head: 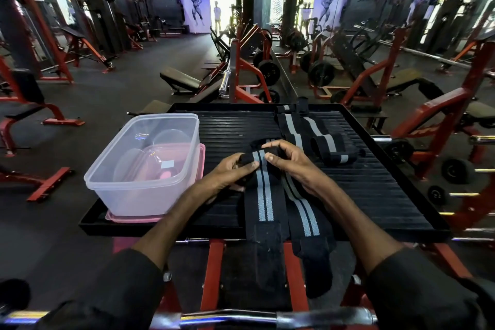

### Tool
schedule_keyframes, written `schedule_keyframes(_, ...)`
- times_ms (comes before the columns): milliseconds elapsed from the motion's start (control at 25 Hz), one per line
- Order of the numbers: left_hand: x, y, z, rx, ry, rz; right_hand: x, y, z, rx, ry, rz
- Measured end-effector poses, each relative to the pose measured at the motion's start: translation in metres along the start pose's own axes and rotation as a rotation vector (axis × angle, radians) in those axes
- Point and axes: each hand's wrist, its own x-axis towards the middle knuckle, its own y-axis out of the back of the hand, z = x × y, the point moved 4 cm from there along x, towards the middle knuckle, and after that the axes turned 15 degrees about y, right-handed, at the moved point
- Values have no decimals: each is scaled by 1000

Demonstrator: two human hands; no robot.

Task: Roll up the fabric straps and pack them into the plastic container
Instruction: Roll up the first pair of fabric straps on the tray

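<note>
Currently: both hands on one striped strap, container off to the left

Left hand (pixel 230 170) and right hand (pixel 290 159) meet at the far end of a black strap (pixel 263 203) with two grey stripes. Both are curled round it. The left thumb lies on top of the folded-over end, and the right fingers pinch the fabric from the other side. That end is bunched into a small fold or roll between the hands, though how tight it is can't be read from this angle.

From the hands the strap runs flat back toward the person and hangs over the near edge of the black ribbed platform (pixel 375 187).

A second strap (pixel 304 213) lies just beside it, under the right wrist. It is flat, angled slightly outward, and also drops over the near edge.

Beyond the right hand are two more: a long strap (pixel 290 126) lying flat, and a looped strap (pixel 330 146) partly folded onto itself, touching the long one.

The plastic container (pixel 134 195) sits just left of the left hand, clear, open-topped and upright. It stands on a pink lid (pixel 134 220) at the platform's left side. The pink seen through its walls is probably that lid, and no straps show inside.

Dark sleeves cover both forearms from mid-arm back.
</note>
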Motion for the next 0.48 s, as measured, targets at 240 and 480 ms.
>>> schedule_keyframes(240, 1, 2, -3, -96, -115, 97, -6, 0, -2, 0, 12, -23)
schedule_keyframes(480, -4, 1, 5, -93, -189, 107, -2, 2, -7, 278, -355, 45)
